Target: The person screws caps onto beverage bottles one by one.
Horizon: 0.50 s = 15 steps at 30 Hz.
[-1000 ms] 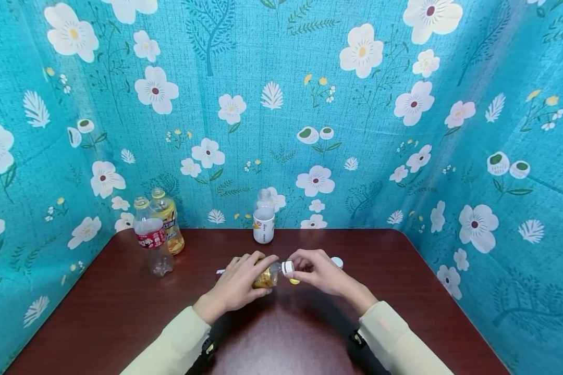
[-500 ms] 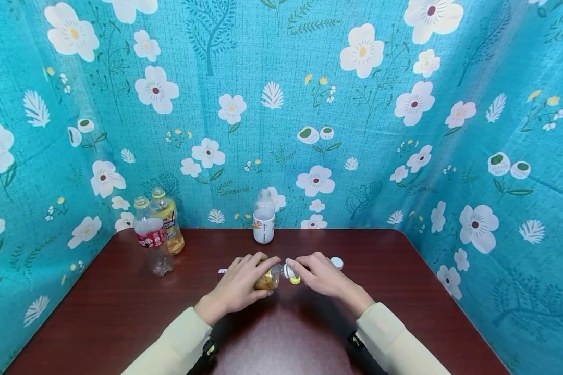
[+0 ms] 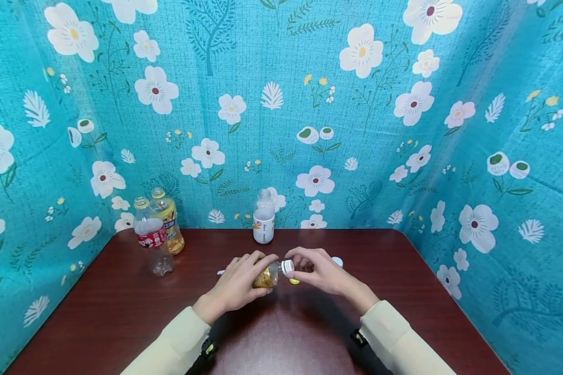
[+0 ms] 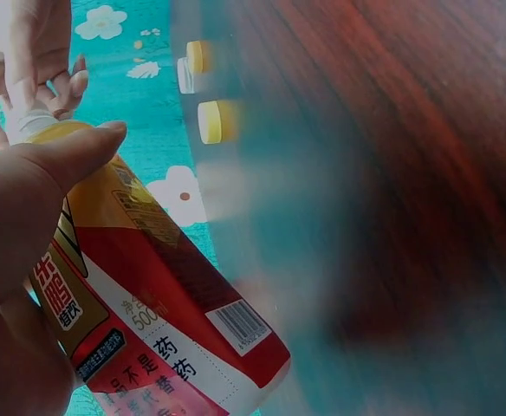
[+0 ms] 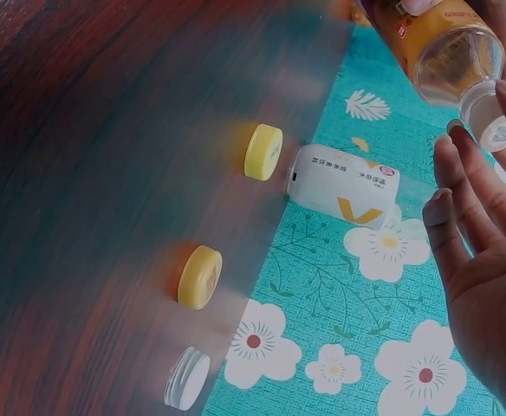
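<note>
My left hand (image 3: 239, 281) grips a drink bottle (image 4: 175, 286) with a red and gold label, its fingers over the body. The bottle lies tilted, its neck pointing right and slightly up. On its mouth sits a white bottle cap (image 5: 493, 126), which my right hand (image 3: 321, 271) pinches between thumb and index finger. The right hand's other fingers (image 5: 474, 204) are spread loosely beside the cap in the right wrist view. The hand hides much of the bottle in the head view.
On the dark table lie a yellow cap (image 5: 263, 152), another yellow cap (image 5: 199, 277) and a white cap (image 5: 187, 379). A white-labelled bottle (image 3: 264, 226) stands at the back. At the left stand a red-labelled bottle (image 3: 152, 239) and a yellow-labelled bottle (image 3: 172, 229), both uncapped. A floral curtain (image 3: 281, 130) surrounds the table.
My right hand has rolled forward over the cap, thumb raised, then turned back to pinch it as a second ago. The left hand keeps its grip on the bottle, nearly still.
</note>
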Tool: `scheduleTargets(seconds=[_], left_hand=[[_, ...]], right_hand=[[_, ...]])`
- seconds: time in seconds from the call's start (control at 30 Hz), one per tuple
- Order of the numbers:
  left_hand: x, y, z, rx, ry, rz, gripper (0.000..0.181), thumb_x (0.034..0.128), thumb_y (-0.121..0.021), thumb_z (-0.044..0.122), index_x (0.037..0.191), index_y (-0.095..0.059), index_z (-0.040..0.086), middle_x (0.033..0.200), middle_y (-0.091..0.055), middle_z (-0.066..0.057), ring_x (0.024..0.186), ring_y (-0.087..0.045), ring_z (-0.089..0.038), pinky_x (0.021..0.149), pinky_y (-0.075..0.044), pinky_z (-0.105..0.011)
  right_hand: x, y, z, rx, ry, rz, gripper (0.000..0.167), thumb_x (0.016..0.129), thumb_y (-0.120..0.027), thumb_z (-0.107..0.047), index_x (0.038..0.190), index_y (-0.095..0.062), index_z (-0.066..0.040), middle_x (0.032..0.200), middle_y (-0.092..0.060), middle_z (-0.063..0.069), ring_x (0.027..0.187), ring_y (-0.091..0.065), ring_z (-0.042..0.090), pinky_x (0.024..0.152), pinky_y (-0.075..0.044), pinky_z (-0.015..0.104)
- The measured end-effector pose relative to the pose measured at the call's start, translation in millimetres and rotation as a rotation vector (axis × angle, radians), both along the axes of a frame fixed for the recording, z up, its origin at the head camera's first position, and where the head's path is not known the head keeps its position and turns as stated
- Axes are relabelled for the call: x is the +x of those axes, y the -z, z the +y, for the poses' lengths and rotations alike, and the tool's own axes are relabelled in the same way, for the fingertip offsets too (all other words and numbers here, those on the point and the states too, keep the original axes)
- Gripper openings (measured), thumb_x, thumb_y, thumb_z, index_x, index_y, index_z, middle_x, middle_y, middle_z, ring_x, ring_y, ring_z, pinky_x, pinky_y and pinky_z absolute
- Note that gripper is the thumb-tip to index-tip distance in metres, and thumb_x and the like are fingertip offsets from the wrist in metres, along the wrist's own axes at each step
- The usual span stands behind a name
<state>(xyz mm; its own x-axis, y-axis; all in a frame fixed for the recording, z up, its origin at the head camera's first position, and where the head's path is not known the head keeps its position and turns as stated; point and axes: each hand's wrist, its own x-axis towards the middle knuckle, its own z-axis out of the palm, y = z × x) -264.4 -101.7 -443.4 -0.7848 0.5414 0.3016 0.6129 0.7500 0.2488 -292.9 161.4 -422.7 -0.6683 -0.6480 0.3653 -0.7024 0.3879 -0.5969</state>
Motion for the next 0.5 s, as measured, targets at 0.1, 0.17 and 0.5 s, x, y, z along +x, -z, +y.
scheduleTargets(seconds=[0.1,0.17,0.5], left_hand=[[0.4,0.0,0.0,0.01,0.001,-0.014,0.078,0.0843,-0.085,0.039,0.151,-0.046,0.029,0.128,-0.056,0.0,0.113,-0.057,-0.022,0.1,-0.046,-0.054],[0.8,0.0,0.0,0.018,0.004,-0.028,0.078,0.0841,-0.085,0.038,0.151,-0.046,0.028,0.128,-0.056,0.0,0.114,-0.056,-0.022,0.1,-0.046,-0.054],[2.1,0.5,-1.5,0.024,0.011,-0.034,0.078,0.0834,-0.086,0.036,0.15,-0.047,0.029,0.127,-0.056,0.001,0.114,-0.056,-0.022,0.101,-0.045,-0.054]], right_hand=[[0.7,-0.4,-0.9,-0.004,-0.006,-0.014,0.031,0.093,-0.077,-0.031,0.121,-0.068,-0.022,0.089,-0.068,-0.01,0.074,-0.064,0.009,0.066,-0.056,0.029],[1.0,-0.5,-1.5,-0.002,-0.004,-0.022,0.028,0.093,-0.078,-0.03,0.119,-0.069,-0.024,0.089,-0.069,-0.011,0.074,-0.065,0.009,0.067,-0.056,0.029],[0.7,-1.2,-4.6,0.036,0.014,-0.044,0.017,0.094,-0.076,-0.034,0.105,-0.071,-0.023,0.083,-0.071,-0.006,0.069,-0.063,0.008,0.063,-0.056,0.028]])
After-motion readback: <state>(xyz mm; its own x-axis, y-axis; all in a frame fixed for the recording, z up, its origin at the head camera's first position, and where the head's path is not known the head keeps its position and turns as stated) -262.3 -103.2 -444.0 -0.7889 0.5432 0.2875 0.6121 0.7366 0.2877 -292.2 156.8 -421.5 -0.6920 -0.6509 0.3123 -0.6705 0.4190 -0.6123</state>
